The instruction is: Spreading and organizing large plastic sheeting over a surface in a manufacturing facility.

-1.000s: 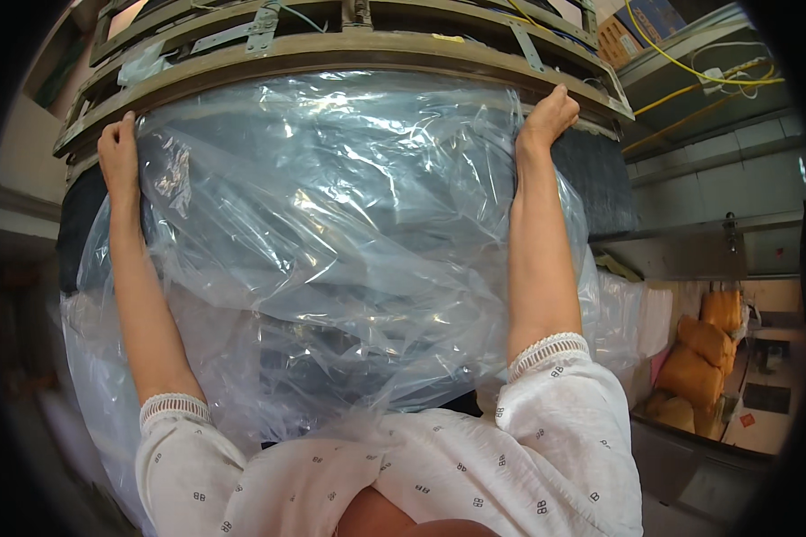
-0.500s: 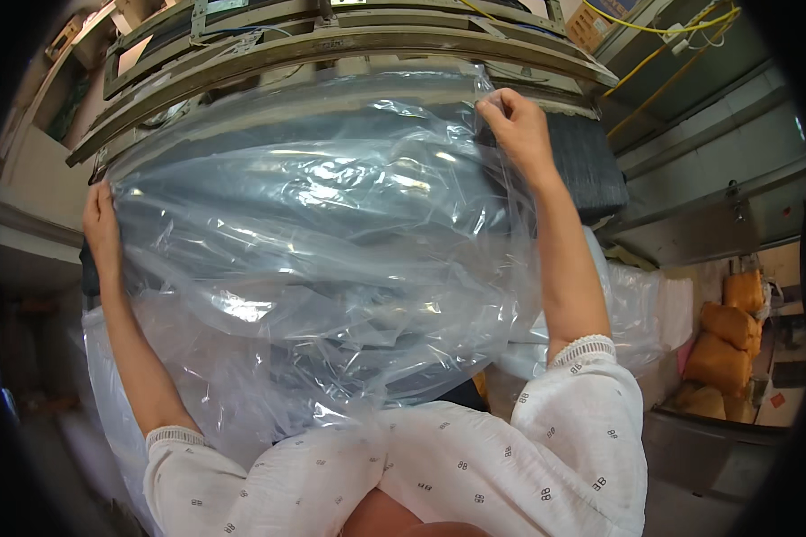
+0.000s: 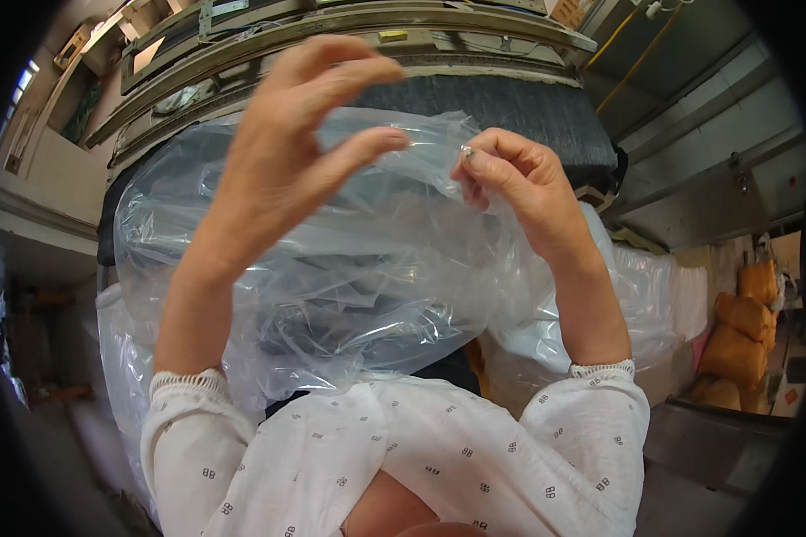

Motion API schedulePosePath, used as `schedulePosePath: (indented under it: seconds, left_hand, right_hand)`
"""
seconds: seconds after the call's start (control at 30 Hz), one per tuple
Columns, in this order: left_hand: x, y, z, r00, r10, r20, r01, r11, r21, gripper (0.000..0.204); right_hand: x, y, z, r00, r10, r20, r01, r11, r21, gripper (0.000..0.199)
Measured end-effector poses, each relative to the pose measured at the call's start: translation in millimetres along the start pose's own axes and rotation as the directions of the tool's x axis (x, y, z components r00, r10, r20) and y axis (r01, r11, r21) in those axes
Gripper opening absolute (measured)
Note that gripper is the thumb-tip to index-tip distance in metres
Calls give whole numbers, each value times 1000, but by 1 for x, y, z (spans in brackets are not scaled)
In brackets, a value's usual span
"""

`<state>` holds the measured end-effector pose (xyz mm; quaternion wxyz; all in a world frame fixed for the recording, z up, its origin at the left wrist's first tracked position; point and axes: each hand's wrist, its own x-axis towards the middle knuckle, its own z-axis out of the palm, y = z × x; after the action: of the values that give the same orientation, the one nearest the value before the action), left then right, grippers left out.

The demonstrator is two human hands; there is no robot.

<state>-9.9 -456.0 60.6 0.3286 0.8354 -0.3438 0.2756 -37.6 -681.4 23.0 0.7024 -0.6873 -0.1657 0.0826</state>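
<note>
We are swinging our empty left hand, fingers apart, in over the clear plastic, so only our right hand is pinching it now, and the plastic is lying loose on the dark surface, leaving more of the far edge bare.

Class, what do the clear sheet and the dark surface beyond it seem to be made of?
The clear sheet: glossy, thin plastic film, judging by its sharp creases and bright glints.
The dark surface: dull, perhaps rubber or fabric; its faint streaks leave that open.
</note>
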Motion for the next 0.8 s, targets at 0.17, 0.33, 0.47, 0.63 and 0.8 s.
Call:
schedulePosePath:
  seconds: [0.17,0.33,0.47,0.63,0.8]
  left_hand:
    - [-2,18,18,983,-46,178,97,954,-284,11]
    - [-30,21,25,946,-250,206,318,834,-451,7]
    - [-46,28,19,959,-256,118,282,840,-464,13]
    - [-63,33,14,967,-250,55,254,910,-327,18]
    - [-80,35,16,951,-301,-68,254,888,-383,16]
  right_hand:
    - [-18,11,15,999,26,28,-31,978,207,20]
    - [-22,18,31,996,66,56,-80,954,290,24]
    - [-21,26,42,998,-45,35,35,970,241,23]
    - [-23,31,55,993,-101,55,90,981,173,23]
    - [-27,31,64,992,-120,47,112,985,132,22]
